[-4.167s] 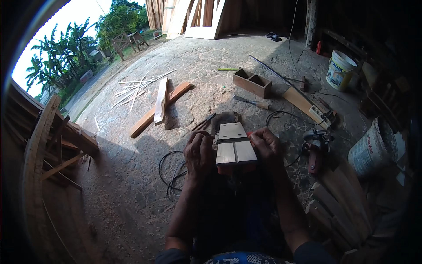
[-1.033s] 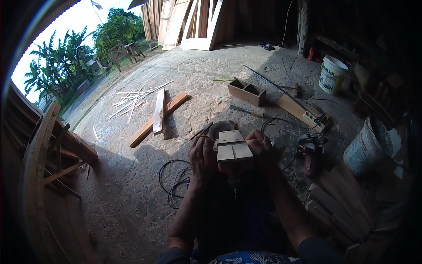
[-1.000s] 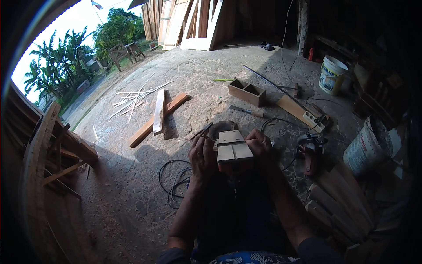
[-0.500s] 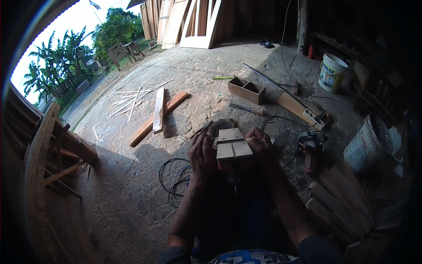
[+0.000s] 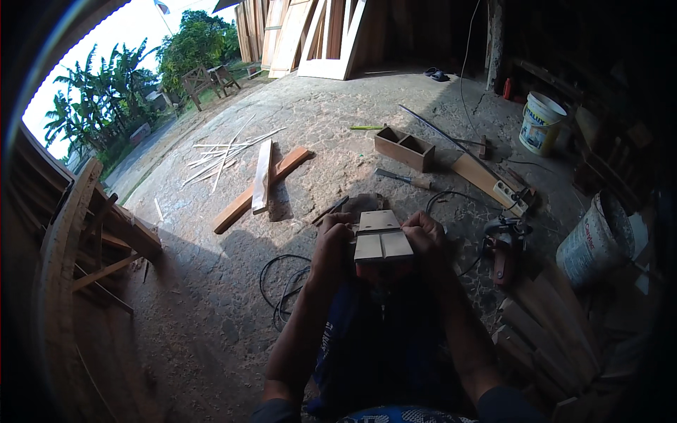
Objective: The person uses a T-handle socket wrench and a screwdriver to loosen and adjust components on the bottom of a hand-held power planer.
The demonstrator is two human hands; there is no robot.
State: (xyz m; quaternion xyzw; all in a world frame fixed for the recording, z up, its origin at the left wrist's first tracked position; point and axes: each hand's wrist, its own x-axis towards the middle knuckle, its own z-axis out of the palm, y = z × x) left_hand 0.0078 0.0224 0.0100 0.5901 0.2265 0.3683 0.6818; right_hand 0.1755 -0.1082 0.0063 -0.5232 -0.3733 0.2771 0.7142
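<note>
The left grip (image 5: 333, 237) is closed on the left side of the tool (image 5: 384, 247); its fingertips are in shade. The right grip (image 5: 423, 233) is likewise closed on the right side, opposite. The tool sits between them above the lap, its pale flat face up in two sections split by a dark crosswise gap, the nearer section grooved; a dark reddish body shows below.

Just beyond, on the floor (image 5: 201, 282), lies a chisel (image 5: 421, 182), and past it an open wooden box (image 5: 395, 150) with a divider. A cable (image 5: 264, 282) loops left of the left forearm. To the right stands a red power saw (image 5: 503, 262), with a white socket strip (image 5: 508, 195) on a board (image 5: 474, 174) behind it. Planks (image 5: 553, 321) lie nearer.

Farther left, a pale timber (image 5: 261, 180) lies across a reddish beam (image 5: 236, 213), with thin strips (image 5: 224, 151) near them.

At far right are a grey bucket (image 5: 591, 240) and a white bucket (image 5: 539, 132). Pale frames (image 5: 326, 69) lean upright at the back.
</note>
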